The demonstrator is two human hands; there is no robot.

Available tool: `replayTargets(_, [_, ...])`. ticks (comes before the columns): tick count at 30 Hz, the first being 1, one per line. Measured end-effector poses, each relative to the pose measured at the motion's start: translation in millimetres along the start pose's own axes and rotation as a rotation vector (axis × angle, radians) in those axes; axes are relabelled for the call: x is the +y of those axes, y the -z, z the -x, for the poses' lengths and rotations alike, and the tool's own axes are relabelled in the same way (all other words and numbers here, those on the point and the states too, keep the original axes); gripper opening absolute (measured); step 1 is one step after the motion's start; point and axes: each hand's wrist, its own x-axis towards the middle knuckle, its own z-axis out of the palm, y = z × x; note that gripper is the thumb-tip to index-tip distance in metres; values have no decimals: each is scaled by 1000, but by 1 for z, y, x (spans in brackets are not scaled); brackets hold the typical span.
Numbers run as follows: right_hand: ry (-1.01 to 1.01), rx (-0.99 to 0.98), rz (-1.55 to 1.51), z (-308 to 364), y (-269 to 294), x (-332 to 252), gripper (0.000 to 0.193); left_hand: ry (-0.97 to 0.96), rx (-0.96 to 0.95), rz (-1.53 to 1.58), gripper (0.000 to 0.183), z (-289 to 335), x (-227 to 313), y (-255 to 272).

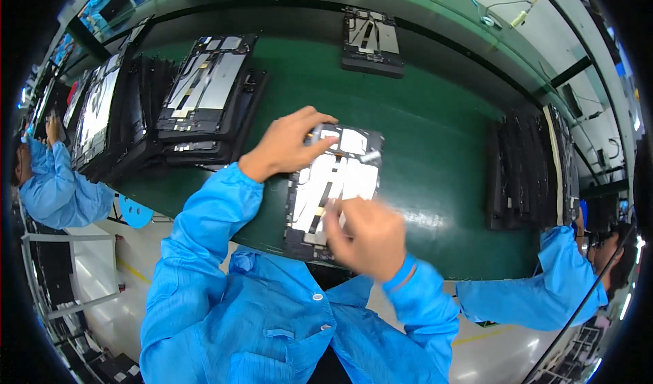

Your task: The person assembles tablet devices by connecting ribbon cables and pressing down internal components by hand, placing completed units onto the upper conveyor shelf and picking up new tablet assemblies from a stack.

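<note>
A: Surface?
B: Dark green workbench [435,146], long, curving off far. An opened tablet chassis [333,187] lies flat at the near edge, silver shielding up.
A: Hands?
B: Left hand [286,146] is on the chassis's far-left corner, fingers curled loosely over the edge, pressing it down. Right hand [364,234] is blurred, over the near end, fingertips pinched at the middle strip; can't tell what they grip, if anything.
A: Around it?
B: Stack of same chassis [204,98] far left, more racked upright [109,112] beside it. One single unit [371,40] far centre. Upright dark panels [527,173] on the right.
A: Room?
B: Factory line, pale floor below. Co-workers' blue sleeves at the left [58,187] and right [544,282].
</note>
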Motion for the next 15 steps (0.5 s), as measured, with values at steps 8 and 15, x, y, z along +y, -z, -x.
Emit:
replayTargets(8, [45, -121, -120, -47, -13, 70, 30, -127, -85, 324, 64, 15, -24, -9])
replayTargets(15, [-67, -222, -163, -53, -9, 79, 29, -245, -212, 222, 77, 24, -18, 8])
